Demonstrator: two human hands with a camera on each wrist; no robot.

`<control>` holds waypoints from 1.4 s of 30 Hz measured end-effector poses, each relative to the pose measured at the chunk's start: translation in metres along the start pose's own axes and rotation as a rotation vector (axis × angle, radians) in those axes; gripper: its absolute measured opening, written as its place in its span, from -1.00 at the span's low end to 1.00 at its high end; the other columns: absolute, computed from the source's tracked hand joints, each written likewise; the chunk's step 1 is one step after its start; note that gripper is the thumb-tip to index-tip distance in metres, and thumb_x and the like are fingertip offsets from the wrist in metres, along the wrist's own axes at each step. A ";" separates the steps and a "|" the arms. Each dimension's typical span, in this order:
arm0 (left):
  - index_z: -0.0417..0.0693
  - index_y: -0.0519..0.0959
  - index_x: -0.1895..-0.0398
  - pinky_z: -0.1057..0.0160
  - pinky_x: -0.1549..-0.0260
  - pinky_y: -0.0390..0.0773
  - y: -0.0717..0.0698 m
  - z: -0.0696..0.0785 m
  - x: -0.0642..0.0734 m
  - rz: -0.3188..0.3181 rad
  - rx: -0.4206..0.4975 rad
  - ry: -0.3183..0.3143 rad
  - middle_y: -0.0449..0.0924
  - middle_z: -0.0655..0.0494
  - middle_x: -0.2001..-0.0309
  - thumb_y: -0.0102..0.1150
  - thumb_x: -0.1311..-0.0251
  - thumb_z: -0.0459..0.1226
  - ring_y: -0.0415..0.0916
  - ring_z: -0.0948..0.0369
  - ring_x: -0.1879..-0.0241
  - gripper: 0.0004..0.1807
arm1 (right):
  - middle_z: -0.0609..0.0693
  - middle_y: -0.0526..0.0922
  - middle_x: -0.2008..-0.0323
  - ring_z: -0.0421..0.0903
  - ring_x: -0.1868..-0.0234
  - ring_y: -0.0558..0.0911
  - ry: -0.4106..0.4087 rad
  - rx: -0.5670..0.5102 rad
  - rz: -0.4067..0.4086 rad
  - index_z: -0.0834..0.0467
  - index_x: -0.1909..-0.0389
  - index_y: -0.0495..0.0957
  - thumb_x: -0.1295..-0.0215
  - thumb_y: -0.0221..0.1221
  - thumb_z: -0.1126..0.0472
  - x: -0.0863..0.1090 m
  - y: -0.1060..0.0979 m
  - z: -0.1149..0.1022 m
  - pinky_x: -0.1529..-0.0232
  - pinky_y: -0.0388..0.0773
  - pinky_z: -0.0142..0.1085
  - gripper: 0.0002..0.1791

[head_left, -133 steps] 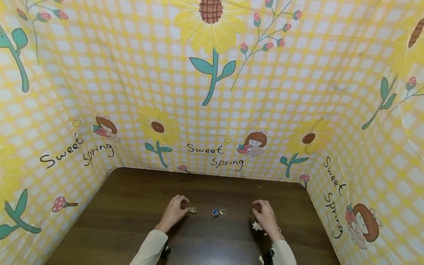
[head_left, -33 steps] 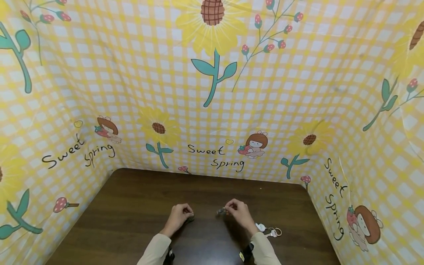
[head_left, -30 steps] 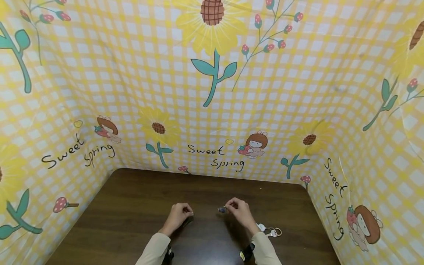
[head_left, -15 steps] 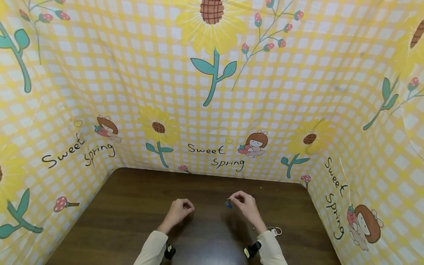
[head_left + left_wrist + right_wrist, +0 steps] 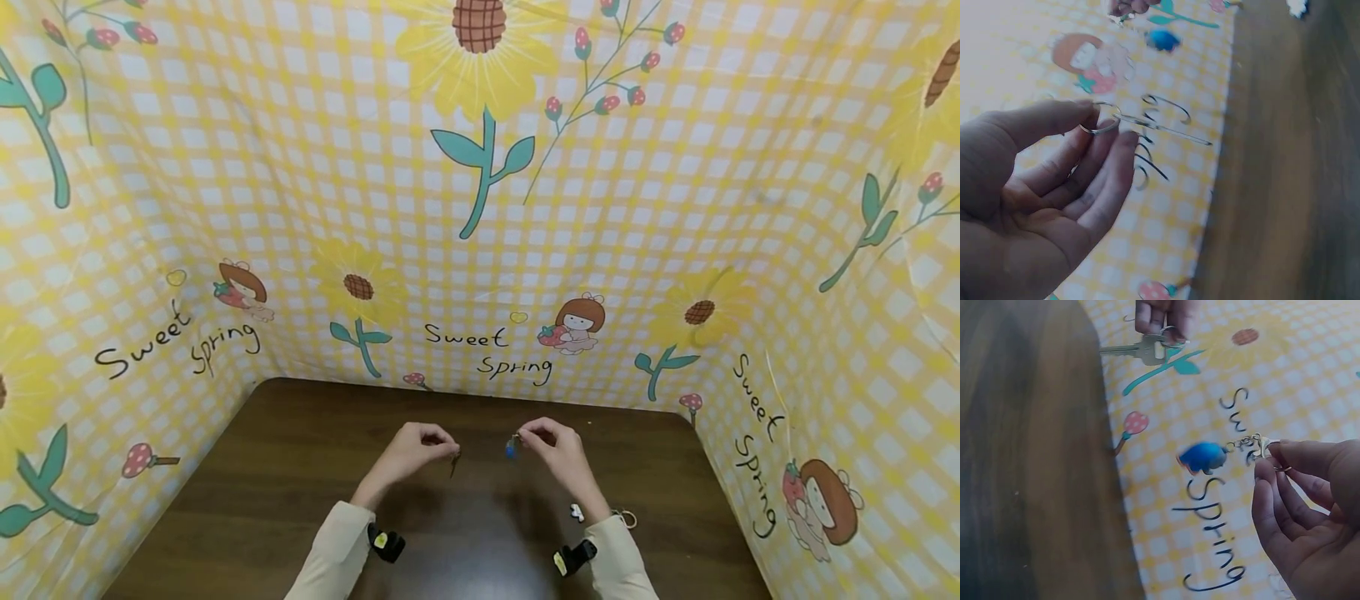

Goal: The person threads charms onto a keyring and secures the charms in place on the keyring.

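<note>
My left hand [image 5: 441, 442] is raised over the dark wooden table [image 5: 285, 475] and pinches a metal split ring [image 5: 1100, 123]; a silver key [image 5: 1166, 132] hangs from that ring. My right hand [image 5: 527, 435] is raised beside it, a short gap away. It pinches the clasp [image 5: 1265, 449] of a small chain with a blue charm [image 5: 1204, 456] dangling below. In the right wrist view the left hand [image 5: 1163, 319] and its key [image 5: 1138, 350] show at the top. The blue charm [image 5: 1163, 39] also shows in the left wrist view.
A second keychain with a white charm [image 5: 576, 511] and a ring [image 5: 627, 518] lies on the table by my right forearm. A yellow checked cloth printed "Sweet Spring" [image 5: 480, 250] walls the table at the back and on both sides.
Both hands have risen off the table and moved away from me. The right hand has lifted the blue charm keychain; the left has lifted the ring with its key. The white keychain stays put.
</note>
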State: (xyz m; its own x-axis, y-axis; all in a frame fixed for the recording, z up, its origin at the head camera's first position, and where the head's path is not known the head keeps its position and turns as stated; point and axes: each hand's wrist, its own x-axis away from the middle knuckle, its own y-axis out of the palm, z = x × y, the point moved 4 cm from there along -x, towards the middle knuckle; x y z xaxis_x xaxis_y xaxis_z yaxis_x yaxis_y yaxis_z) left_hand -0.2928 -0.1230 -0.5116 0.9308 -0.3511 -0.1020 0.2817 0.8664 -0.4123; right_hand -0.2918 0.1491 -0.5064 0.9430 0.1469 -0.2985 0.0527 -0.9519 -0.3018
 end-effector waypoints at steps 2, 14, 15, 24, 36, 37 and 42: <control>-0.23 0.77 0.18 0.17 0.18 0.70 0.000 0.009 0.000 -0.003 0.027 0.013 0.77 -0.02 0.22 0.34 -0.44 -0.27 0.72 -0.01 0.19 -0.83 | 0.13 0.78 0.28 -0.09 0.28 0.74 -0.015 -0.015 0.002 0.27 0.20 0.76 -0.42 0.34 0.37 0.000 0.000 -0.007 0.20 0.70 -0.33 -0.95; -0.08 0.83 0.21 0.32 0.31 0.60 0.001 0.056 -0.001 0.143 0.046 0.155 0.74 0.06 0.24 0.44 -0.36 -0.24 0.63 0.21 0.33 -0.89 | 0.06 0.78 0.20 -0.02 0.21 0.75 -0.121 0.035 -0.038 0.19 0.12 0.76 -0.50 0.30 0.26 0.003 -0.005 -0.046 0.16 0.70 -0.32 -0.89; -0.06 0.84 0.21 0.32 0.31 0.59 0.001 0.058 -0.001 0.156 0.047 0.162 0.73 0.09 0.24 0.45 -0.35 -0.23 0.62 0.21 0.33 -0.89 | 0.05 0.78 0.20 -0.02 0.20 0.75 -0.122 0.039 -0.040 0.18 0.12 0.76 -0.50 0.30 0.25 0.003 -0.005 -0.049 0.16 0.70 -0.31 -0.89; -0.13 0.80 0.15 0.23 0.21 0.71 0.001 0.071 0.000 0.144 0.141 0.171 0.80 0.00 0.24 0.37 -0.42 -0.22 0.73 0.16 0.27 -0.84 | 0.02 0.77 0.19 0.01 0.19 0.74 -0.126 0.052 -0.037 0.15 0.12 0.77 -0.51 0.30 0.22 0.006 -0.008 -0.075 0.15 0.67 -0.34 -0.89; -0.27 0.70 0.14 0.26 0.15 0.72 0.007 0.083 0.001 0.045 0.183 0.170 0.77 -0.10 0.18 0.26 -0.50 -0.33 0.76 0.17 0.22 -0.86 | 0.02 0.75 0.20 -0.02 0.18 0.74 -0.147 0.043 -0.058 0.18 0.12 0.77 -0.51 0.29 0.22 0.006 -0.003 -0.087 0.12 0.67 -0.34 -0.88; -0.27 0.70 0.14 0.26 0.14 0.72 0.008 0.083 0.001 0.041 0.179 0.169 0.76 -0.10 0.17 0.25 -0.51 -0.33 0.76 0.16 0.21 -0.86 | 0.02 0.75 0.20 -0.03 0.19 0.73 -0.147 0.040 -0.058 0.18 0.12 0.76 -0.51 0.29 0.22 0.006 -0.003 -0.087 0.13 0.67 -0.34 -0.87; -0.29 0.64 0.12 0.23 0.07 0.72 0.010 0.088 0.003 0.019 0.212 0.195 0.72 -0.13 0.12 0.22 -0.52 -0.35 0.75 0.01 0.13 -0.88 | 0.02 0.75 0.20 -0.07 0.19 0.73 -0.142 0.033 -0.061 0.18 0.11 0.76 -0.52 0.29 0.22 0.008 -0.003 -0.089 0.14 0.67 -0.34 -0.87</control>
State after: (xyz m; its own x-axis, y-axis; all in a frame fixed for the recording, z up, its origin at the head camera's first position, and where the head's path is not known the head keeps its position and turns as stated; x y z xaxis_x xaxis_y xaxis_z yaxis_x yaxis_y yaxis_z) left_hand -0.2672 -0.0846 -0.4364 0.8799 -0.3777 -0.2883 0.3258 0.9213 -0.2126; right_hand -0.2555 0.1291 -0.4272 0.8824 0.2432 -0.4028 0.0957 -0.9309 -0.3526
